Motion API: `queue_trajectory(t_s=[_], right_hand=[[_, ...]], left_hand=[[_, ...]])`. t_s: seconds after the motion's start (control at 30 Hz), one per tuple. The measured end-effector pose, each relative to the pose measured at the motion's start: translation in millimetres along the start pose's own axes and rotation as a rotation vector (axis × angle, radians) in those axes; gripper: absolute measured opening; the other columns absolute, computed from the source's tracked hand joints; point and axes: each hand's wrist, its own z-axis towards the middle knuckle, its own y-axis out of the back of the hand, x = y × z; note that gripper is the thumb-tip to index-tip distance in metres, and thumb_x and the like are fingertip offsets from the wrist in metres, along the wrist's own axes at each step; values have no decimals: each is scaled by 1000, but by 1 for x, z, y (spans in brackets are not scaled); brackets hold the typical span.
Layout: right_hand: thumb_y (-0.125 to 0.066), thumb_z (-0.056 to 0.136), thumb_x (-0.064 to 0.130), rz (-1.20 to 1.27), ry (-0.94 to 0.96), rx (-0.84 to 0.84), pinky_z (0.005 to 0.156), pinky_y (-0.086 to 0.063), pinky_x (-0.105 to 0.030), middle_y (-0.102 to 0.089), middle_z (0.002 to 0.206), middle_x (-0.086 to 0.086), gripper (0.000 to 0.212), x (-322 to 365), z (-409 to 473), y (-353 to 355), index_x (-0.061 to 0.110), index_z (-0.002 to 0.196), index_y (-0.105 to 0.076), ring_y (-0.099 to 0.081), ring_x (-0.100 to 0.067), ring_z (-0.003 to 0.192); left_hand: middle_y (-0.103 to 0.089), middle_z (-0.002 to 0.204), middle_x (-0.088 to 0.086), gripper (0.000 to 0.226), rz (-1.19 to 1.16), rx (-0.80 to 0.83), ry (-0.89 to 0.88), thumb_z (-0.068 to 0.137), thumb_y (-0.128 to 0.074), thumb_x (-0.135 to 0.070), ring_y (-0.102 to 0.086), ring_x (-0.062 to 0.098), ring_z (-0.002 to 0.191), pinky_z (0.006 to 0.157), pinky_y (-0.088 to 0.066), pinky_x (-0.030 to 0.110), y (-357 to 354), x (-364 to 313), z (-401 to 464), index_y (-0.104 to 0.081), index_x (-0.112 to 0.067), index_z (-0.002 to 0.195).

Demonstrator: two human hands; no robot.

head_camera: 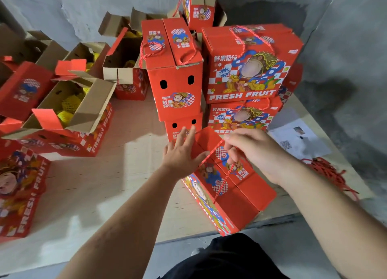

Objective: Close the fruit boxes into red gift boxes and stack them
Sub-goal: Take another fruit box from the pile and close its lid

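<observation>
Closed gift box [228, 186]: right hand [253, 153] pinched its rope handle [219, 174]; left hand [180, 153], fingers spread, pressed the stiff lid. Probably heavy; support underneath.

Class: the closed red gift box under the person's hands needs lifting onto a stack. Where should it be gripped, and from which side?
Probably by the red rope handle, from above: it arches over the closed top flaps of the gift box, where the right hand already pinches it.

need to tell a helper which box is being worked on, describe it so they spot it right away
Start at the stacks of closed red boxes by the wall, then come forward. The box lies nearest the person, under both hands. Only this one has its red cord handle pinched by the right hand.
</observation>
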Motion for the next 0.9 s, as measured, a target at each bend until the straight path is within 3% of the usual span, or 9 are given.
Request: queue_trajectory(t_s=[0.07,0.13,0.2,0.33,0.5,0.6,0.73,0.8,0.9], right_hand=[[-60,102,26,-30,-1,15,89,-50,-45,-58,62,-6,32,-4,-4,-9,7,76,-63,-66,-25,69],[-62,95,33,-30,12,-11,82,-50,-37,-55,60,-3,33,-5,-6,-13,13,69,-61,-65,-22,67],[-62,89,40,18,-9,-73,74,-50,-32,-54,56,-3,35,-1,-2,-3,11,69,-65,-64,-22,63],[-63,96,38,-103,-23,-60,67,-50,-37,-55,56,-5,38,-2,1,6,12,69,-68,-57,-19,55],[-61,83,63,-280,55,-192,46,-42,-30,-52,52,-12,49,9,1,11,17,66,-66,-47,-16,43],[-63,90,53,-125,105,-161,52,-39,-33,-45,55,-7,48,20,5,9,16,60,-57,-44,-15,47],[-60,89,62,-452,110,-150,53,-36,-29,-52,57,-15,62,39,7,37,3,72,-62,-44,-13,48],[-61,84,68,-377,189,-242,49,-35,-28,-49,52,-9,65,56,10,62,5,69,-58,-43,-13,44],[-70,77,60,18,178,-291,53,-43,-29,-47,49,6,41,74,22,76,22,62,-67,-43,-14,40]], left_hand=[[-41,161,6,98,-97,60,169,81,-44,-89,-46,34,141,115,-41,50,1,-7,15,-28,-33,159],[-64,132,4,76,-65,61,229,81,-57,-81,-64,31,117,100,-53,48,6,-11,26,-52,-29,136],[-69,119,3,75,-59,132,255,77,-62,-82,-67,29,107,95,-56,46,14,-10,28,-58,-26,126],[-72,121,4,107,-243,312,351,51,-58,-96,-69,28,109,100,-55,44,17,-8,-7,-64,-21,128],[-74,110,3,81,-683,55,515,66,-77,-79,-72,22,97,91,-59,43,-15,-19,-51,-65,-17,118],[-73,111,0,70,-898,15,474,78,-81,-64,-72,16,95,78,-59,33,1,-31,-50,-63,-18,128],[-72,121,3,63,-873,136,382,97,-45,-71,-69,14,103,81,-54,30,24,-37,-54,-66,-21,131],[-73,112,-1,60,-970,1,351,98,-41,-73,-66,14,92,70,-47,28,29,-32,-56,-68,-25,123],[-77,105,-2,46,-1092,-213,398,102,-46,-65,-72,17,91,75,-49,32,23,-29,-58,-70,-29,117]])
